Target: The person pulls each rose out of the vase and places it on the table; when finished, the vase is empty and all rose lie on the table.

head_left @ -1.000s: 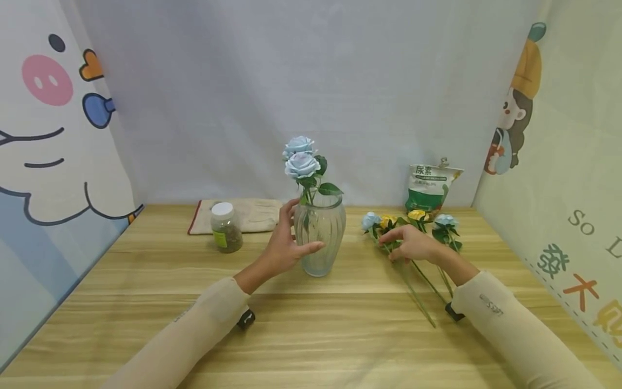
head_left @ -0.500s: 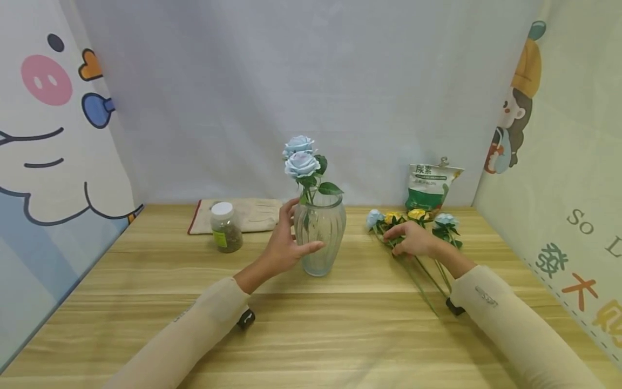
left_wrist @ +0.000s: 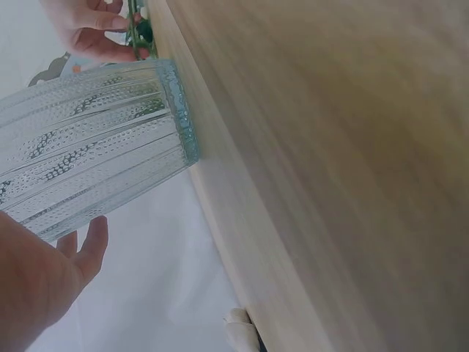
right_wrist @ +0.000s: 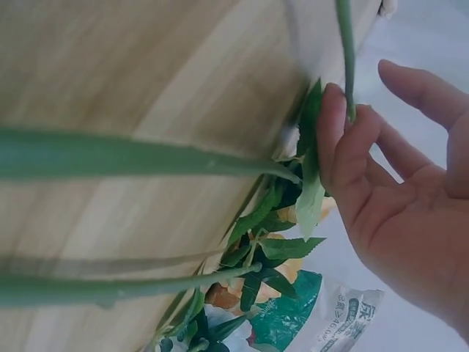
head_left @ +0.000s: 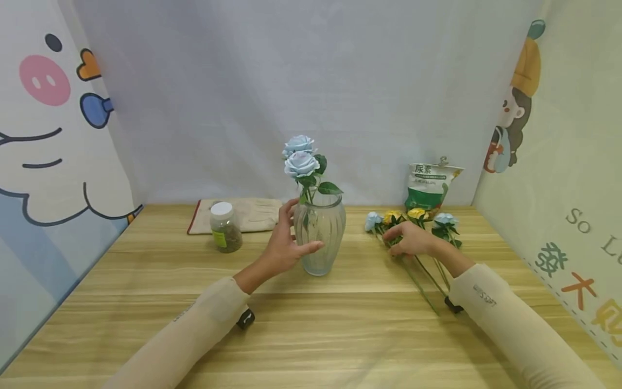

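Observation:
A ribbed clear glass vase (head_left: 326,232) stands upright on the table, with two pale blue roses (head_left: 301,163) rising from its mouth. My left hand (head_left: 283,246) holds the vase from the left, fingers at its far side and thumb across the front. In the left wrist view, the vase (left_wrist: 95,139) fills the left side. Over the flowers lying at right, my right hand (head_left: 412,239) has its curled fingers at a green stem (right_wrist: 346,51); the thumb stands apart in the right wrist view. A blue rose (head_left: 373,221) and a yellow rose (head_left: 392,216) lie just beyond that hand.
Another yellow rose (head_left: 418,214) and blue rose (head_left: 445,219) lie farther right. Behind them stands a clipped white-and-green bag (head_left: 427,186). At left, a white-lidded jar (head_left: 226,229) stands before a cream work glove (head_left: 257,214). Curtains border the wooden table (head_left: 301,335).
My right hand has shifted slightly right, and the stem's lower end has moved up and right. The nearby blue and yellow roses shifted slightly with it. My left hand stays at the vase.

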A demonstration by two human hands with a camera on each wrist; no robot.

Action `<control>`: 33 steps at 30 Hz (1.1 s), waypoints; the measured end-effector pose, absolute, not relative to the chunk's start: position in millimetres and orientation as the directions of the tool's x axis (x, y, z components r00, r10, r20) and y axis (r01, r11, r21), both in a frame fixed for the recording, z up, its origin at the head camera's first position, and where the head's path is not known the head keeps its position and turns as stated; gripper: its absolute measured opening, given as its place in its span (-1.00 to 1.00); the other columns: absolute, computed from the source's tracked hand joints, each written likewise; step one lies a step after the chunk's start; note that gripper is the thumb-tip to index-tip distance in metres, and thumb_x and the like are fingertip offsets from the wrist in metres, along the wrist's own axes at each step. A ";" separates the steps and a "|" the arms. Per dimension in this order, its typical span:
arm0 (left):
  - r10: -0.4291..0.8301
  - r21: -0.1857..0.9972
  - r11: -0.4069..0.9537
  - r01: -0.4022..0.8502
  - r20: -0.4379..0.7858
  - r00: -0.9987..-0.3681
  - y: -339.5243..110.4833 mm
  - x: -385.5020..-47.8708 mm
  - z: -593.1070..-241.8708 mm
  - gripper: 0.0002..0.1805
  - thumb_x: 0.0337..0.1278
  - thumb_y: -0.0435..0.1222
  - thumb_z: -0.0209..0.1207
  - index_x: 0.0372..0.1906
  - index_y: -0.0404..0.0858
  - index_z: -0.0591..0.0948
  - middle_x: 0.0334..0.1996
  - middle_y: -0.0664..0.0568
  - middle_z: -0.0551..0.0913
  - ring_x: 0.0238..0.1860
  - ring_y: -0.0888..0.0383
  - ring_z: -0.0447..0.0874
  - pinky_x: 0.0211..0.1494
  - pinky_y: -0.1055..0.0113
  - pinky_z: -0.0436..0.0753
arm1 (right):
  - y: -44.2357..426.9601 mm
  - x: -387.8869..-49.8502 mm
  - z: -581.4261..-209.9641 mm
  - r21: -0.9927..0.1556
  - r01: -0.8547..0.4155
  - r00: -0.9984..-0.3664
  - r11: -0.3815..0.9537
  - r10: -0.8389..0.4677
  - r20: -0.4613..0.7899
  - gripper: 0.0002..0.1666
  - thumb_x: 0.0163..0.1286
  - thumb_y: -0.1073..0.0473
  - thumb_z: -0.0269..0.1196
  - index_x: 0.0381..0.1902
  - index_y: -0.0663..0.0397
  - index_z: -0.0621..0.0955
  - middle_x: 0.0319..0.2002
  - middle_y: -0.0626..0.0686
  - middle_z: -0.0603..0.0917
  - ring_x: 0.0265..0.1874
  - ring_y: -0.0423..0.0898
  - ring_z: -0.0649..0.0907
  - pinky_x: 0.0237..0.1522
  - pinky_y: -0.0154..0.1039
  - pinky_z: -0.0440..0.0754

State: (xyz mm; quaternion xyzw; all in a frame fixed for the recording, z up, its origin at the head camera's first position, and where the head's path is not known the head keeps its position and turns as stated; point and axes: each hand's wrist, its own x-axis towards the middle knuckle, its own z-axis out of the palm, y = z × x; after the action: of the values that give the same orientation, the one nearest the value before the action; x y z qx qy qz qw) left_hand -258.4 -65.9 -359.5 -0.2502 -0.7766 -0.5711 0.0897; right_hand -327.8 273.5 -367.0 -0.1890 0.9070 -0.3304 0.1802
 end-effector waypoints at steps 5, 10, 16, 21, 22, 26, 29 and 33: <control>0.277 0.850 0.225 0.476 0.413 -0.868 -66.6 -271.3 -372.6 0.10 0.07 -0.40 0.42 0.53 -0.21 -0.12 0.45 -0.39 0.08 0.36 -0.28 0.24 0.13 -0.22 0.51 | 276.0 -322.2 -360.3 -0.672 -0.230 -0.867 0.704 -0.462 -0.187 -0.45 0.33 0.32 0.28 0.22 0.51 0.48 0.17 0.42 0.53 -0.51 -0.02 0.62 -0.50 -0.09 0.61; 0.262 0.840 0.233 0.491 0.432 -0.863 -68.4 -284.0 -386.8 0.15 0.04 -0.33 0.46 0.54 -0.12 -0.13 0.46 -0.33 0.09 0.35 -0.25 0.26 0.11 -0.23 0.51 | 276.6 -317.2 -354.8 -0.636 -0.234 -0.886 0.735 -0.431 -0.172 -0.46 0.35 0.26 0.28 0.22 0.46 0.49 0.19 0.38 0.53 -0.25 0.08 0.67 -0.32 -0.04 0.68; 0.269 0.819 0.232 0.525 0.465 -0.844 -69.6 -285.5 -389.8 0.13 0.01 -0.26 0.48 0.53 -0.06 -0.07 0.44 -0.30 0.14 0.32 -0.23 0.32 0.09 -0.22 0.53 | 271.5 -309.3 -351.5 -0.555 -0.285 -0.917 0.782 -0.390 -0.079 -0.49 0.38 0.22 0.24 0.20 0.45 0.52 0.17 0.40 0.54 0.13 0.31 0.55 0.03 0.12 0.59; 0.275 0.803 0.236 0.546 0.484 -0.831 -69.4 -286.0 -390.5 0.13 0.01 -0.26 0.48 0.52 -0.09 -0.06 0.43 -0.29 0.17 0.28 -0.22 0.36 0.05 -0.20 0.56 | 256.1 -297.5 -347.2 -0.577 -0.317 -0.933 0.753 -0.358 0.046 -0.53 0.39 0.24 0.21 0.17 0.43 0.55 0.16 0.39 0.55 -0.07 0.34 0.59 -0.13 0.08 0.61; 0.274 0.804 0.236 0.546 0.484 -0.831 -69.5 -285.9 -390.7 0.13 0.01 -0.26 0.48 0.52 -0.09 -0.07 0.43 -0.29 0.18 0.27 -0.21 0.37 0.04 -0.20 0.56 | 251.7 -294.9 -346.1 -0.593 -0.322 -0.933 0.738 -0.354 0.067 -0.54 0.39 0.24 0.21 0.17 0.43 0.55 0.15 0.39 0.56 -0.16 0.30 0.62 -0.20 0.01 0.62; 0.267 0.807 0.252 0.535 0.473 -0.840 -69.7 -285.1 -392.3 0.13 0.01 -0.24 0.48 0.53 -0.13 -0.07 0.44 -0.29 0.17 0.26 -0.22 0.38 0.06 -0.20 0.56 | 231.8 -284.0 -339.3 -0.719 -0.279 -0.942 0.637 -0.327 0.075 -0.58 0.39 0.25 0.23 0.15 0.38 0.58 0.15 0.36 0.56 -0.38 0.05 0.62 -0.40 -0.17 0.59; 0.260 0.807 0.261 0.530 0.470 -0.844 -69.7 -283.9 -392.7 0.13 -0.01 -0.23 0.49 0.52 -0.12 -0.06 0.43 -0.29 0.18 0.27 -0.22 0.38 0.08 -0.22 0.55 | 217.9 -276.2 -333.3 -0.789 -0.229 -0.947 0.571 -0.317 0.045 -0.59 0.40 0.20 0.25 0.14 0.29 0.61 0.20 0.30 0.55 -0.25 -0.01 0.65 -0.34 -0.16 0.64; 0.257 0.803 0.252 0.540 0.483 -0.837 -69.5 -283.9 -391.8 0.14 -0.02 -0.25 0.50 0.52 -0.09 -0.05 0.41 -0.28 0.21 0.27 -0.22 0.39 0.07 -0.20 0.56 | 203.6 -270.2 -327.9 -0.821 -0.207 -0.948 0.532 -0.315 0.035 -0.60 0.41 0.17 0.26 0.15 0.21 0.61 0.23 0.25 0.53 -0.17 0.07 0.66 -0.32 -0.11 0.64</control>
State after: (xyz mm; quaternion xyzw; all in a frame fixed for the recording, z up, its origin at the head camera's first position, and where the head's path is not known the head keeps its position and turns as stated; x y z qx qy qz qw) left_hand -283.9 -69.5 -391.8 -0.2551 -0.7808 -0.5559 0.1275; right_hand -270.2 203.6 -327.9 -0.1495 0.8731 -0.4603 0.0587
